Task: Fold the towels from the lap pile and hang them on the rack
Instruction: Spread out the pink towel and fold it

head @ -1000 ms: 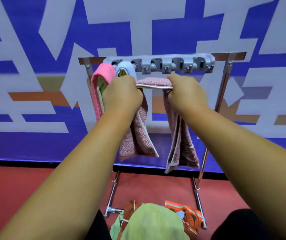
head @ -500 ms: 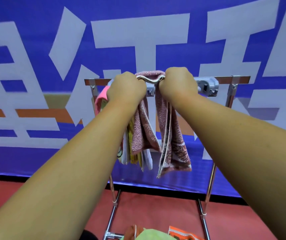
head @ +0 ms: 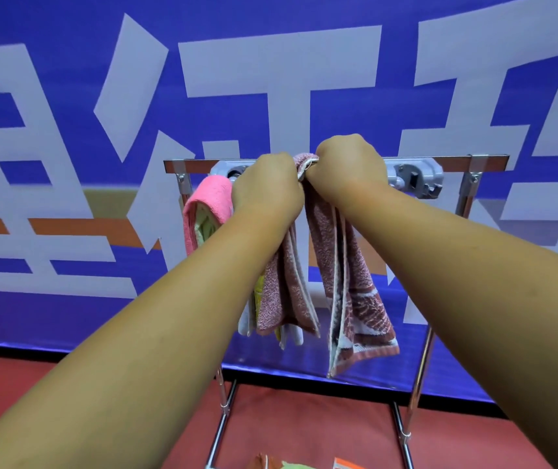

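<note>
Looking down first: the lap pile shows only at the bottom edge, a green towel [head: 296,464] and an orange towel [head: 347,464], so there is more to fold. Red floor [head: 304,421] lies beyond it.

Further out, both forearms reach forward. Left hand [head: 267,187] and right hand [head: 348,167] are fists, side by side and nearly touching. Each is clenched round the bunched top fold of the reddish towel [head: 352,272]. The towel hangs in two lobes below the fists, and the patterned end on the right drops lower than the plain end. It is at bar height in front of the rack [head: 487,163]. The hands hide whether it sits on a hook.

Behind them is a grey hook strip [head: 413,177] under the top bar. A pink towel [head: 209,201] hangs at the left end, with pale towels [head: 247,316] beside it. A blue banner [head: 67,96] is at the back.

Step, as I judge it: hanging.
- Keep the fold pinched until a hook takes it.
- Use the slot next to the pale towels.
- Free one hand at a time.
- The uneven ends may drag it rightward, so level them first.
</note>
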`<state>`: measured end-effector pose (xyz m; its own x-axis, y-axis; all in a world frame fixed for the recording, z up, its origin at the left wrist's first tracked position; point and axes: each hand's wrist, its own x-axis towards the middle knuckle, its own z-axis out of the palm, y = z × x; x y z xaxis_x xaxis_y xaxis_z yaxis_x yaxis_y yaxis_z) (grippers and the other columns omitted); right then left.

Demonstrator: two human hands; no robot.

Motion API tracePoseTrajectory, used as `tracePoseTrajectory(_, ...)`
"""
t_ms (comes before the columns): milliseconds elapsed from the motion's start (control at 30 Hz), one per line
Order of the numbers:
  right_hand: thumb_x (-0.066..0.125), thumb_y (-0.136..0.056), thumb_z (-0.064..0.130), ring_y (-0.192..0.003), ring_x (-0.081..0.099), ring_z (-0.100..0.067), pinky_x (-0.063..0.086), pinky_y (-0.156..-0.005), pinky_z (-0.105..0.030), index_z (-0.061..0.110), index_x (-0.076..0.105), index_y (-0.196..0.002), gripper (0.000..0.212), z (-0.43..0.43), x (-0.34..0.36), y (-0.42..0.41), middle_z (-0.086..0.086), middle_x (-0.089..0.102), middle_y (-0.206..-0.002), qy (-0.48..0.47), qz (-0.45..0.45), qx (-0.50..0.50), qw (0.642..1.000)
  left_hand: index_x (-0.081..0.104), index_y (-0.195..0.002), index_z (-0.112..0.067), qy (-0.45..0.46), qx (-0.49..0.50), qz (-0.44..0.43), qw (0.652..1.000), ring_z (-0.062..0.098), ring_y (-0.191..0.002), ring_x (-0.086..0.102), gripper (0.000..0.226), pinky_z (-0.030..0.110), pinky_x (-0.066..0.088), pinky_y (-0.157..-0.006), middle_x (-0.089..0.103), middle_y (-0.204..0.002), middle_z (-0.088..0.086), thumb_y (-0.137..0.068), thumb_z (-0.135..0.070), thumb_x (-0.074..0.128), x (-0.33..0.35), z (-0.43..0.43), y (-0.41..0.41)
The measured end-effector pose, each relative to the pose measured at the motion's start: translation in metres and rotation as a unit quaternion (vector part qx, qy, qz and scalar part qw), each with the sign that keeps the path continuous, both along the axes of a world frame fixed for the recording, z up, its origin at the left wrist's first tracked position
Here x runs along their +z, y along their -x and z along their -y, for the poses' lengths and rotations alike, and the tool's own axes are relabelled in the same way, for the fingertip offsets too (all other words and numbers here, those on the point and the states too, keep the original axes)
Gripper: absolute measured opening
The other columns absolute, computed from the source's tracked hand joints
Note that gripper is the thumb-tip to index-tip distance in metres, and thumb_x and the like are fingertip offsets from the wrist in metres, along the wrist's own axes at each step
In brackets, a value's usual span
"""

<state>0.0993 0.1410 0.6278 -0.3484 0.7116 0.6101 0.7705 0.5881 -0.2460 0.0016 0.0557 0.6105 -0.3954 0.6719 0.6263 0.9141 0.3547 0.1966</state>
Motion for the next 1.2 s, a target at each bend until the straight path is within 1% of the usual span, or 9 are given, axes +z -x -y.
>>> tracePoseTrajectory(133,0.055,-0.088,0.015,-0.070,0.049,-0.032,0.032,-0.057,-0.033,0.017,0.056,-0.087,0.002,-0.004,-0.003,-0.003,-0.004,0.051,-0.077,-0.078,0.039,0.002,0.996,0.050,-0.094,-0.012,-0.048,0.011,0.068,0.996,0.035,-0.082,0.048,0.011,0.038,0.036,-0.066,0.050,-0.093,0.011,-0.093,-0.003,0.054,0.010,-0.001,0.003)
tracePoseTrajectory(200,0.057,-0.089,0.014,-0.076,0.054,-0.036,0.036,-0.063,-0.036,0.018,0.057,-0.104,0.015,-0.006,-0.008,-0.004,-0.005,0.059,-0.087,-0.116,0.048,0.015,0.992,0.051,-0.093,-0.011,-0.066,0.021,0.087,0.994,0.035,-0.082,0.049,0.011,0.037,0.036,-0.065,0.051,-0.093,0.012,-0.091,-0.001,0.054,0.011,-0.004,0.005)
tracePoseTrajectory(333,0.057,-0.087,0.004,-0.072,0.054,-0.037,0.033,-0.057,-0.037,0.019,0.050,-0.111,0.030,-0.003,-0.023,0.000,-0.003,0.056,-0.095,-0.146,0.071,0.045,0.986,0.062,-0.107,-0.011,-0.002,0.050,0.068,0.996,0.036,-0.101,0.066,0.018,0.039,0.045,-0.070,0.064,-0.107,0.014,-0.093,0.000,0.059,-0.001,-0.012,0.005)
tracePoseTrajectory(500,0.056,-0.085,-0.002,-0.067,0.055,-0.037,0.029,-0.054,-0.037,0.019,0.048,-0.114,0.037,-0.004,-0.055,-0.001,-0.004,0.055,-0.099,-0.162,0.117,0.065,0.978,0.069,-0.121,-0.015,0.085,0.096,-0.028,0.991,0.034,-0.121,0.064,0.028,0.043,0.057,-0.087,0.066,-0.122,0.009,-0.094,-0.008,0.061,-0.025,-0.015,0.009)
tracePoseTrajectory(567,0.057,-0.086,-0.002,-0.064,0.048,-0.036,0.030,-0.052,-0.035,0.018,0.050,-0.119,0.039,-0.006,-0.067,-0.001,-0.005,0.056,-0.106,-0.149,0.092,0.065,0.982,0.067,-0.124,-0.015,0.083,0.084,-0.041,0.992,0.033,-0.121,0.064,0.029,0.040,0.053,-0.088,0.066,-0.124,0.009,-0.096,-0.011,0.061,-0.033,-0.014,0.008)
tracePoseTrajectory(667,0.058,-0.090,0.003,-0.067,0.044,-0.035,0.022,-0.047,-0.033,0.017,0.048,-0.132,0.046,-0.005,-0.081,-0.001,-0.008,0.053,-0.119,-0.125,0.063,0.065,0.988,0.066,-0.119,-0.017,0.061,0.047,0.033,0.996,0.035,-0.112,0.068,0.023,0.037,0.046,-0.075,0.069,-0.117,0.010,-0.097,-0.015,0.060,-0.045,-0.011,0.009)
tracePoseTrajectory(767,0.059,-0.093,0.014,-0.077,0.060,-0.042,0.041,-0.054,-0.042,0.019,0.041,-0.140,0.050,0.000,-0.099,-0.006,-0.008,0.052,-0.126,-0.068,0.023,0.088,0.994,0.068,-0.104,-0.017,0.057,0.029,0.097,0.993,0.038,-0.105,0.068,0.014,0.036,0.044,-0.073,0.070,-0.108,0.012,-0.095,-0.024,0.060,-0.063,-0.005,0.011)
tracePoseTrajectory(1000,0.063,-0.088,0.034,-0.091,0.062,-0.037,0.047,-0.070,-0.042,0.018,0.047,-0.108,0.030,-0.007,-0.159,-0.011,-0.008,0.063,-0.103,0.189,-0.031,0.057,0.980,0.071,-0.105,-0.013,0.119,0.037,0.176,0.977,0.040,-0.107,0.069,0.028,0.040,0.054,-0.085,0.071,-0.112,0.017,-0.091,-0.036,0.065,-0.125,-0.001,0.010)
tracePoseTrajectory(1200,0.057,-0.091,0.032,-0.101,0.063,-0.039,0.048,-0.072,-0.040,0.015,0.057,-0.109,0.024,-0.012,-0.200,-0.021,-0.013,0.067,-0.111,0.213,-0.009,0.052,0.976,0.063,-0.088,-0.009,0.169,0.013,0.239,0.956,0.038,-0.095,0.073,0.017,0.036,0.056,-0.077,0.074,-0.097,0.020,-0.093,-0.025,0.065,-0.175,-0.008,0.012)
